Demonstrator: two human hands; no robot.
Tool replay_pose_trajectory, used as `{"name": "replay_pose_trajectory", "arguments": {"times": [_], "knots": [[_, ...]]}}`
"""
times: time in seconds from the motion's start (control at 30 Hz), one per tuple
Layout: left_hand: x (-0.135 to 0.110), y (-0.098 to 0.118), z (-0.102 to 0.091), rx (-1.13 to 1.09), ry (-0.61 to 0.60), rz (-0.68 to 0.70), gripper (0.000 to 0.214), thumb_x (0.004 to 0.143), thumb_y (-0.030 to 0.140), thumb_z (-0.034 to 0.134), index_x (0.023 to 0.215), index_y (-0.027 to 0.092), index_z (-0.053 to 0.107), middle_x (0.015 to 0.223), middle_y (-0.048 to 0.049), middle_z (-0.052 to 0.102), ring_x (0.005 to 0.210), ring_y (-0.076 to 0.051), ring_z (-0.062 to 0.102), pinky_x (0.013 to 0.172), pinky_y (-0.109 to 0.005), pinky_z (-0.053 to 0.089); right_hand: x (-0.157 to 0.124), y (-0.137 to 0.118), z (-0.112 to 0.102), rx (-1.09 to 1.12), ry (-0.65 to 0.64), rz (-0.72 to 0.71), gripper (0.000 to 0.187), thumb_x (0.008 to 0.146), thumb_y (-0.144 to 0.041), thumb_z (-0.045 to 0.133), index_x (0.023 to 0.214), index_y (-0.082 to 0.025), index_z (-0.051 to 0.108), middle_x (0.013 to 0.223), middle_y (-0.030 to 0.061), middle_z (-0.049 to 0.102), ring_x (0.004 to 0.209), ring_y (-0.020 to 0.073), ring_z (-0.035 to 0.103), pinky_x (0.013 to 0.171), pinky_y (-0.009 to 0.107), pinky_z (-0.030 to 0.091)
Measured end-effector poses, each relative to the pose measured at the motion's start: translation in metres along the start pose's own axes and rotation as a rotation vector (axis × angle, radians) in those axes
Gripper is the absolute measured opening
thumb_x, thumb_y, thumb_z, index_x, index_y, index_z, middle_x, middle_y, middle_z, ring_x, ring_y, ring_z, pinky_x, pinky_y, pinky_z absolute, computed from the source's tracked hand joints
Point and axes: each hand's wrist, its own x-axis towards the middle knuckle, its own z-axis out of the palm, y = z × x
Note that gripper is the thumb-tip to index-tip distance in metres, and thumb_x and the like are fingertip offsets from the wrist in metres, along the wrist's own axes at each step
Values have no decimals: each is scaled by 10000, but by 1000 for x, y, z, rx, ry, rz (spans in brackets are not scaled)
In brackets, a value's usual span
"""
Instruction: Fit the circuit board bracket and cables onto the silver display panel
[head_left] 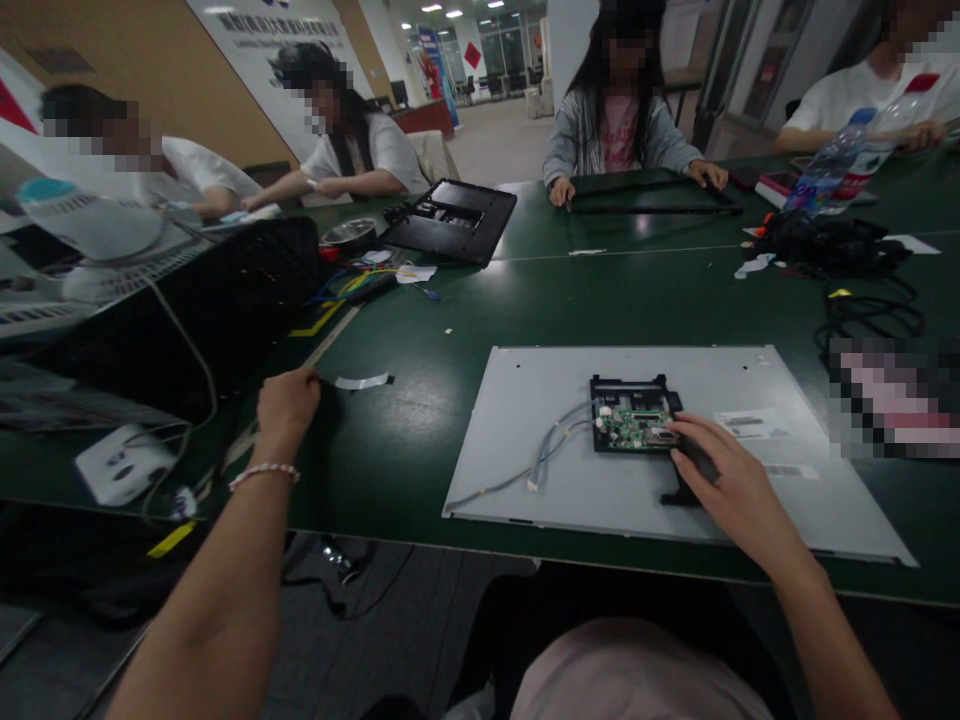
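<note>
Worn are a pale pink top (637,672) and, round the left wrist (274,452), 1 red-and-white bracelet (262,473).

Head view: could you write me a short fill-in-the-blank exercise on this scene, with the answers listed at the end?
1. The hand at the circuit board is the person's ____ one.
2. In the picture, the thin wires lie to the ____ of the circuit board.
3. The bracelet circles the person's ____ wrist.
4. The table top is dark ____ in colour.

Missing words: right; left; left; green.
</note>
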Motion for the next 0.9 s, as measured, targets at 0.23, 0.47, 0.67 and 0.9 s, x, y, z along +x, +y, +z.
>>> {"name": "replay_pose_trajectory", "arguments": {"times": [0.23, 0.47, 0.67, 0.9], "knots": [[-6, 82, -7, 45, 226, 149, 353, 984, 275, 453, 1223, 138, 674, 1211, -87, 663, 1024, -217, 583, 897, -355, 406, 0, 0, 4, -10, 6, -9, 314, 948, -356, 498, 1234, -260, 581, 1342, 96, 588, 1234, 269, 577, 1092, 521, 426], [-80, 260, 6, -43, 136, 750, 320, 1022, 359, 415, 1099, 237, 700, 803, -103, 702, 748, -224, 627, 722, -399, 406, -4, -5, 5, -16, -1, -7, 324, 948, -352, 495, 1245, -256, 578, 1351, 98, 585, 1246, 271, 568, 1104, 516, 411], [-123, 352, 32, -137, 8, 1149, 337, 991, 158, 405, 831, 193, 699, 688, -134, 668, 649, -222, 615, 630, -428, 358, -7, -4, 1, -8, -2, -15, 337, 938, -340, 494, 1255, -261, 579, 1347, 94, 589, 1242, 275, 571, 1089, 520, 425], [-125, 373, 56, -80, -30, 1114, 278, 923, 103, 514, 737, 174, 708, 634, -149, 655, 633, -229, 631, 585, -401, 356, -5, 0, -1, -10, -8, -18, 328, 946, -345, 488, 1246, -248, 577, 1340, 103, 588, 1242, 270, 567, 1098, 501, 420]]}}
